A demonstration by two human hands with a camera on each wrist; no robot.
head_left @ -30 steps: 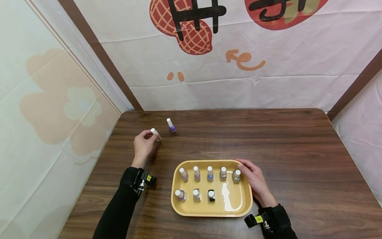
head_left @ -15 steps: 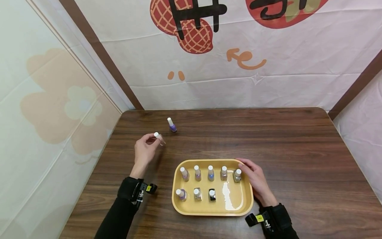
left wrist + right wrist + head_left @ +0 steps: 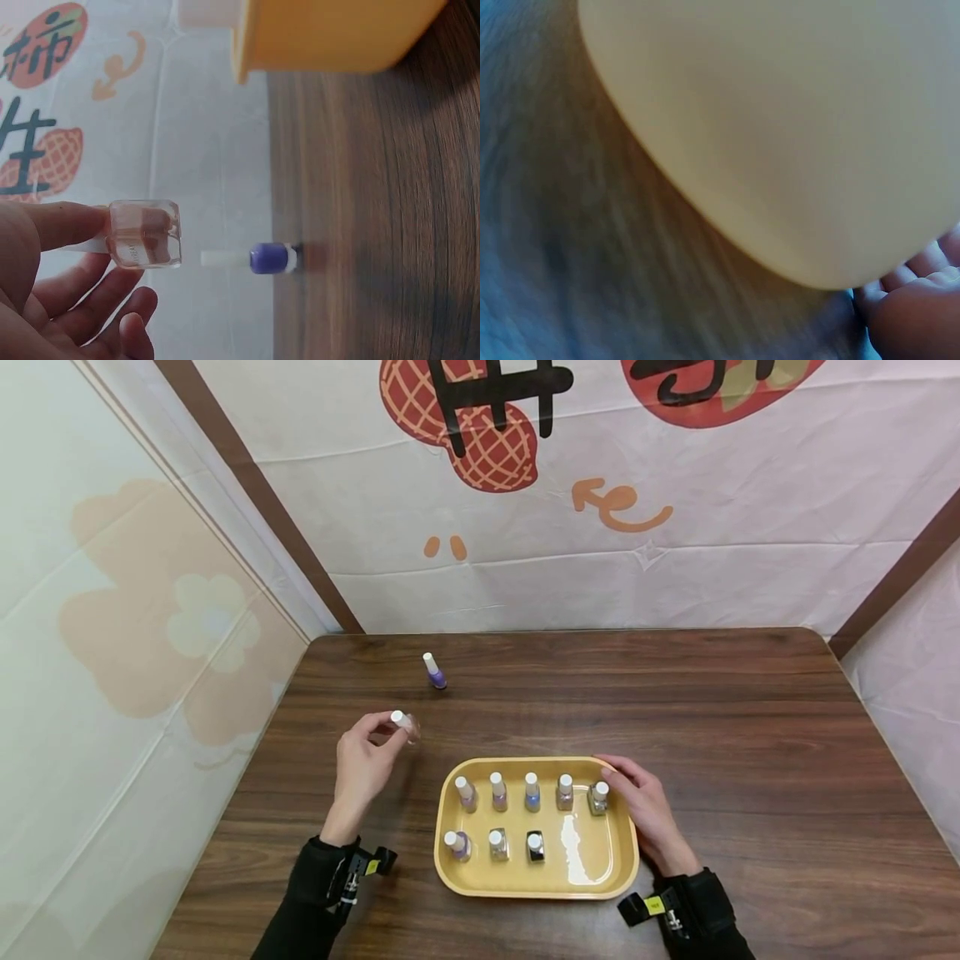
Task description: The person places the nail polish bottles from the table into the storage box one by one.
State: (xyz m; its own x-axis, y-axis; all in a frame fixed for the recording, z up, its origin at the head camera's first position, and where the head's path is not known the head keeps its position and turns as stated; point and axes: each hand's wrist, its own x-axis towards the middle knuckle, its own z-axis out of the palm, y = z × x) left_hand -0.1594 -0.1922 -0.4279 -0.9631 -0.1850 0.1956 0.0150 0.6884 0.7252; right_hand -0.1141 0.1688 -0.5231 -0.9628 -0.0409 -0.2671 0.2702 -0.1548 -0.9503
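My left hand (image 3: 365, 766) pinches a nail polish bottle (image 3: 146, 234) by its white cap, above the table left of the tray. Its square glass is clear with a pale pinkish tint. Beyond it, a purple nail polish bottle (image 3: 437, 677) with a white cap stands upright on the table. My right hand (image 3: 651, 814) grips the far right corner of a yellow tray (image 3: 536, 888), thumb over the rim. Inside stand several white-capped bottles in two rows, among them a blue one (image 3: 532, 799) and a black one (image 3: 536, 849). The right wrist view shows mostly the tray's outer wall.
The dark wooden table (image 3: 750, 760) extends right of the tray and behind it. A printed white cloth (image 3: 525, 593) hangs at the table's far edge, and a pale panel (image 3: 150, 777) stands along the left side.
My left hand has drawn the bottle slightly toward me and to the right, nearer the tray, tilting it. The right hand stays at the tray's corner.
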